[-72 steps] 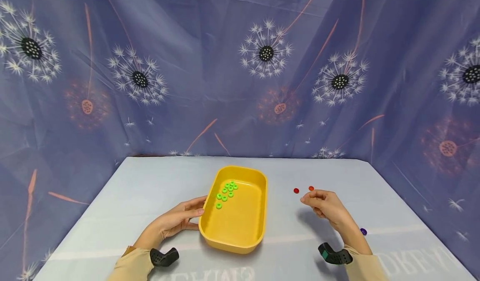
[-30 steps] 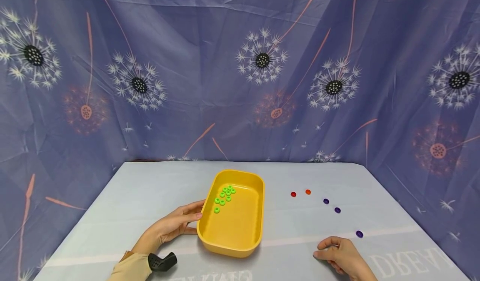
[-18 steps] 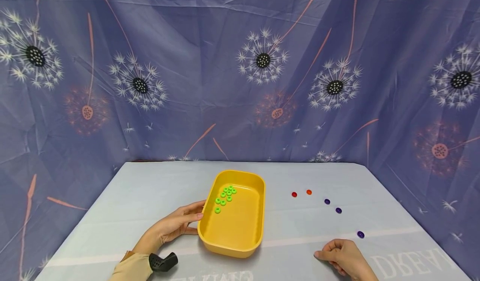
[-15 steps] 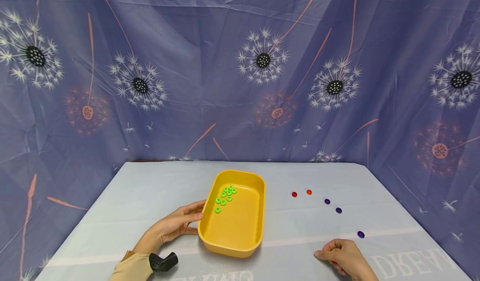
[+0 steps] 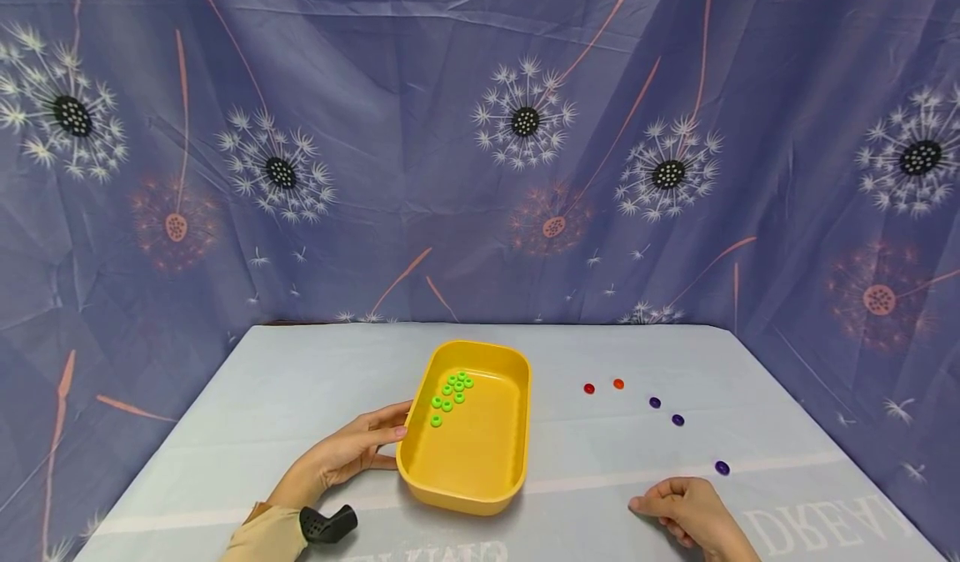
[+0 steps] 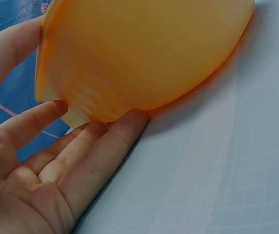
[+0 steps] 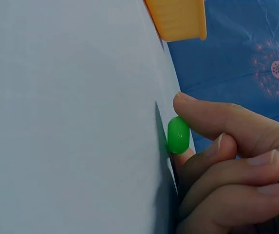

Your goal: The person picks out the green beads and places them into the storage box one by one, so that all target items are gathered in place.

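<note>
My left hand [image 5: 348,448] grips the left side of a yellow plastic tray [image 5: 468,462]; the thumb is at its rim, the other fingers low against its outer wall [image 6: 129,58]. Several bright green beads [image 5: 447,390] with holes lie in the tray's left half. At the front right, my right hand [image 5: 692,512] is low over the table. Its thumb and index finger pinch one green bead [image 7: 178,135], as the right wrist view shows; in the head view the hand hides that bead. The remaining fingers are curled in.
Right of the tray lie a red bead [image 5: 588,388], an orange bead [image 5: 618,383] and several purple beads, the nearest purple bead [image 5: 722,468] just beyond my right hand. A white cloth [image 5: 330,362] covers the table. A blue dandelion-print curtain [image 5: 420,170] hangs behind and along the sides.
My right hand has drawn back from near the red and orange beads to the front right, uncovering purple beads. Its finger and thumb have closed together. My left hand keeps its grip on the tray.
</note>
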